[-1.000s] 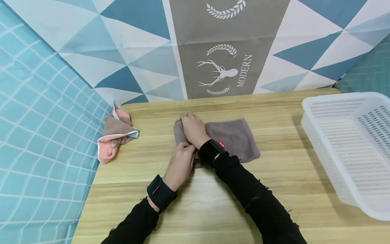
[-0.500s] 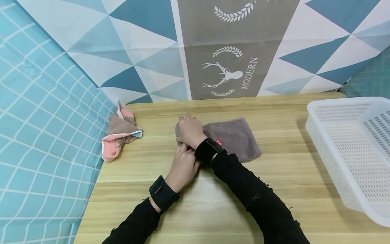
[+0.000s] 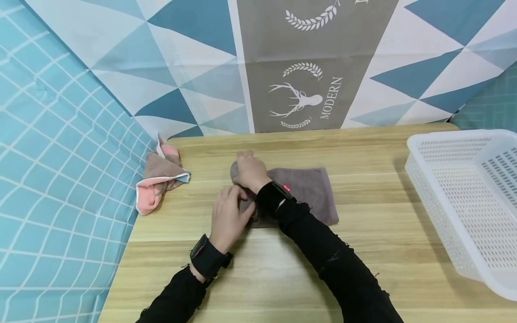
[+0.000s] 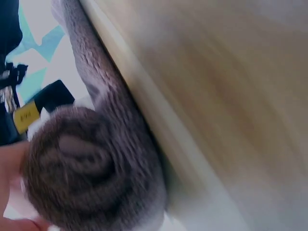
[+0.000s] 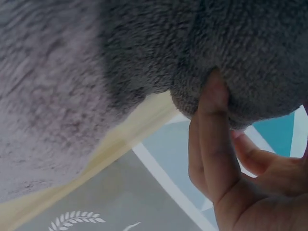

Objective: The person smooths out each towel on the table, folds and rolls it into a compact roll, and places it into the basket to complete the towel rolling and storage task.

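Observation:
A grey-brown towel (image 3: 304, 193) with a small red tag lies on the table, its left end wound into a roll and its right part flat. My right hand (image 3: 251, 172) grips the far end of that roll; in the right wrist view its fingers (image 5: 216, 139) press into the plush cloth. At the near end, my left hand (image 3: 228, 217) holds the roll between thumb and curled fingers, though part of this contact is hidden. The left wrist view looks straight at the spiral end of the rolled towel (image 4: 86, 168), with fingertips against its left side.
A crumpled pink and brown cloth (image 3: 159, 177) lies at the table's left edge, by the blue checked covering (image 3: 60, 179). On the right stands a white perforated plastic basket (image 3: 434, 211). A patterned covering (image 3: 210, 80) hangs behind the wooden table (image 3: 274, 278).
The towel's flat part has swung slightly toward me and straightened. My left hand has shifted left, out from beside the right wrist, to the roll's near end. The right hand keeps its hold.

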Demonstrator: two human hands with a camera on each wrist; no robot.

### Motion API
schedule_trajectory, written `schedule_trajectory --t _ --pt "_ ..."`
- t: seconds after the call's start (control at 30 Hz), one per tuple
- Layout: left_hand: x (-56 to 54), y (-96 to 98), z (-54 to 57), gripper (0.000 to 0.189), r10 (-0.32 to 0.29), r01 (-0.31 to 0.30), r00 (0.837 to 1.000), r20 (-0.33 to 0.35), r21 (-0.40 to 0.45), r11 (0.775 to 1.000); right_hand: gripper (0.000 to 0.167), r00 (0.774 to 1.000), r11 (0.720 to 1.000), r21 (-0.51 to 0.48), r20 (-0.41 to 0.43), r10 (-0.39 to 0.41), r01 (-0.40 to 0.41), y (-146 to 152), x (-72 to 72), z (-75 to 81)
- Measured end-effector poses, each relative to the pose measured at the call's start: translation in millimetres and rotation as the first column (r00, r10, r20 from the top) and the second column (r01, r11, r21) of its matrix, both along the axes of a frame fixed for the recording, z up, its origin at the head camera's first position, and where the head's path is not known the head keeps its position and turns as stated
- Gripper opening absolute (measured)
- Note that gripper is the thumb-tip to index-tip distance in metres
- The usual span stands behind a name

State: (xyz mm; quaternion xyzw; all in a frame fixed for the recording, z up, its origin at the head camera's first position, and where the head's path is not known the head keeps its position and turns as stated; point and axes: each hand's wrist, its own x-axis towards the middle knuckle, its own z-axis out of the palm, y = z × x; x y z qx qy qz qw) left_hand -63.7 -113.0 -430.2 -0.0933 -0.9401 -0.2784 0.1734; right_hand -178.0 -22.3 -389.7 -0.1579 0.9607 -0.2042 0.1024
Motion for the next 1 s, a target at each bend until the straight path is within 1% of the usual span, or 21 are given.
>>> schedule_trajectory --t 0.1,0.17,0.23,0.3,0.37,0.43,0.5,0.57,0.67,0.73,0.83,0.93,1.0 --pt "0.5 -6.4 1.1 0.041 0.052 -0.052 0.995 0.080 0.005 0.999 0.071 0.999 0.999 -0.049 0.026 -0.021 0.022 4 -3.3 -0.4" --pt "1.0 -9.5 2.2 0.050 0.070 -0.072 0.988 0.138 0.012 0.997 0.070 0.999 0.995 -0.101 0.052 -0.017 0.022 7 -4.6 -0.2" --pt "1.1 -11.3 3.1 0.056 0.075 -0.081 0.978 0.195 0.023 0.996 0.069 0.997 0.988 -0.155 0.076 0.000 0.012 9 -5.4 -0.1" --pt "0.8 -11.9 3.9 0.059 0.074 -0.085 0.971 0.228 0.036 0.996 0.066 0.995 0.979 -0.206 0.096 0.015 0.005 12 -5.7 0.4" --pt "-0.2 -11.6 4.6 0.058 0.073 -0.085 0.969 0.238 0.040 0.996 0.062 0.993 0.969 -0.246 0.112 0.026 0.002 15 -5.9 0.4" --pt "-1.6 -10.5 4.8 0.057 0.064 -0.073 0.973 0.220 0.031 0.997 0.063 0.991 0.964 -0.264 0.128 0.036 -0.001 20 -6.4 0.1" --pt "-3.0 -8.4 4.3 0.056 0.049 -0.050 0.982 0.181 0.004 0.999 0.059 0.987 0.960 -0.281 0.157 0.046 0.000 26 -7.3 -0.6" --pt "-3.7 -4.2 3.6 0.053 0.029 -0.024 0.990 0.136 -0.038 0.999 0.053 0.982 0.956 -0.295 0.181 0.053 0.003 34 -8.2 -1.0" --pt "-5.3 2.3 1.3 0.051 -0.028 0.034 0.998 0.049 -0.110 0.993 0.038 0.980 0.948 -0.319 0.188 0.069 -0.005 48 -10.0 -1.8" --pt "-5.6 6.8 -0.3 0.050 -0.065 0.064 0.998 0.004 -0.161 0.985 0.035 0.982 0.947 -0.322 0.178 0.070 -0.009 57 -11.0 -2.2" --pt "-5.3 13.2 -2.5 0.052 -0.111 0.095 0.993 -0.050 -0.244 0.965 0.037 0.984 0.955 -0.298 0.170 0.051 0.002 70 -12.3 -3.1" --pt "-2.8 19.9 -1.9 0.049 -0.144 0.115 0.987 -0.071 -0.316 0.942 0.040 0.985 0.969 -0.245 0.169 0.035 0.008 81 -13.6 -3.0" --pt "-0.3 23.8 -0.5 0.046 -0.170 0.135 0.982 -0.076 -0.338 0.931 0.040 0.985 0.977 -0.213 0.172 0.034 0.003 89 -14.1 -3.3"
